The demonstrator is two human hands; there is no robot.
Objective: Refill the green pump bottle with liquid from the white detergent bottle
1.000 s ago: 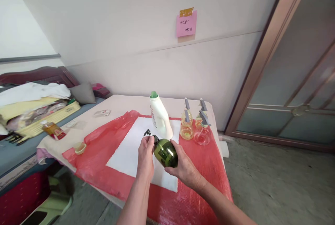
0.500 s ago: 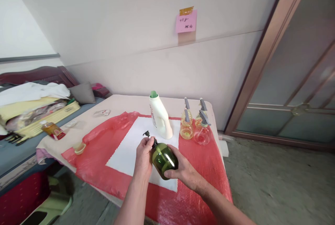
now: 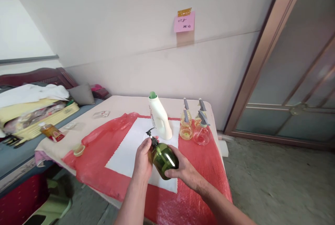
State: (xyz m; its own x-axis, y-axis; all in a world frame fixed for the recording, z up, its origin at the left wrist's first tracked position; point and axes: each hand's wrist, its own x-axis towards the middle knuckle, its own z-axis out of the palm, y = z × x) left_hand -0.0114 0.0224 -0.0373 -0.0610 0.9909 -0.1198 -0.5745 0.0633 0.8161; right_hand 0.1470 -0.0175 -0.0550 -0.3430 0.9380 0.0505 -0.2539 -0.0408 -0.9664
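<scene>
A dark green see-through pump bottle [image 3: 165, 160] with a black pump head [image 3: 149, 132] is held tilted above the table, its top leaning to the left. My left hand [image 3: 143, 156] is closed around the neck end, thumb near the black collar. Around the body's lower right side wraps my right hand [image 3: 183, 171], thumb across the base. Just behind the bottle, a cream detergent jug [image 3: 161, 120] with a green piece in its mouth stands on a white sheet [image 3: 125, 151].
Several clear spray bottles [image 3: 186, 130] with grey triggers stand to the right on red plastic [image 3: 102, 158]. A cream cap [image 3: 79, 150] and an amber liquid bottle [image 3: 51, 131] are at the left. A pink note [image 3: 184, 22] is taped to the wall.
My left thumb and fingers have shifted slightly at the bottle's neck, and the pump head has turned a little. The bottle stays in both hands; the view moved slightly.
</scene>
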